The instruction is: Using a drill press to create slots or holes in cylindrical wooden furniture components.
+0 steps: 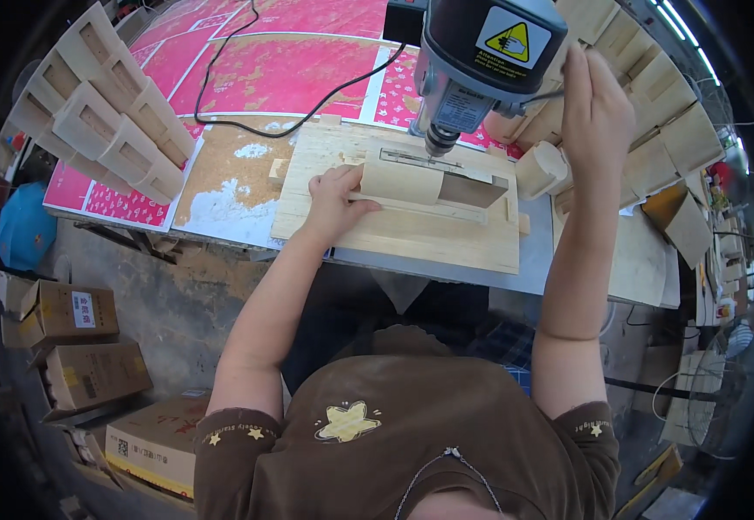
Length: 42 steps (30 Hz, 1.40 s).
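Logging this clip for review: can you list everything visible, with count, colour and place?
wooden workpiece: one, pale wood, on the jig under the drill chuck
wooden jig board: one, pale, on the bench
drill press: one, grey-black, above the jig
wooden parts stack: many, pale, bench left
wooden parts pile: many, pale, bench right
power cable: one, black, across the pink mat
pink mat: one, bench top
cardboard boxes: several, brown, floor left
left hand: pressing the workpiece
right hand: raised beside the drill press

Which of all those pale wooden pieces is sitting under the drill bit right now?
The curved pale wooden piece pressed by the left hand on the plywood jig board; the others sit stacked at both sides, untouched.
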Each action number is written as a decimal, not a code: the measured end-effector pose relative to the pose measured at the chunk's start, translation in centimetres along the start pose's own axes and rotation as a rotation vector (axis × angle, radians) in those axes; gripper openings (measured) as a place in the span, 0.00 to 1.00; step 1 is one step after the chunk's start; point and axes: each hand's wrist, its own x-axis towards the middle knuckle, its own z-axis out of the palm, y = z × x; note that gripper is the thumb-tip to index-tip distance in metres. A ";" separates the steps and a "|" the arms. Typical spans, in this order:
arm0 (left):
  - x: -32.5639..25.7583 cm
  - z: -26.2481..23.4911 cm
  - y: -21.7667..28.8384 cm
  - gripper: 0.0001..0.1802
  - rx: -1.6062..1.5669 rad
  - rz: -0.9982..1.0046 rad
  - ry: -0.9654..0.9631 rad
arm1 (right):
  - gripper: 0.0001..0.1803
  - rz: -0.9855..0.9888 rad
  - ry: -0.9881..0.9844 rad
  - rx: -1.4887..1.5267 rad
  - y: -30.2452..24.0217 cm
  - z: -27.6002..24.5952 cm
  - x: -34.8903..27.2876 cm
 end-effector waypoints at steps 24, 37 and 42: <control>0.1 1.5 0.6 0.32 0.070 0.048 0.047 | 0.13 0.090 0.031 0.484 -0.1 0.6 -1.4; 0.4 2.7 2.7 0.34 0.018 0.025 0.018 | 0.14 0.153 -0.084 0.434 0.4 -0.3 -1.1; 0.4 2.9 2.3 0.33 0.055 0.051 0.040 | 0.10 0.048 -0.006 0.385 -0.5 0.9 -8.5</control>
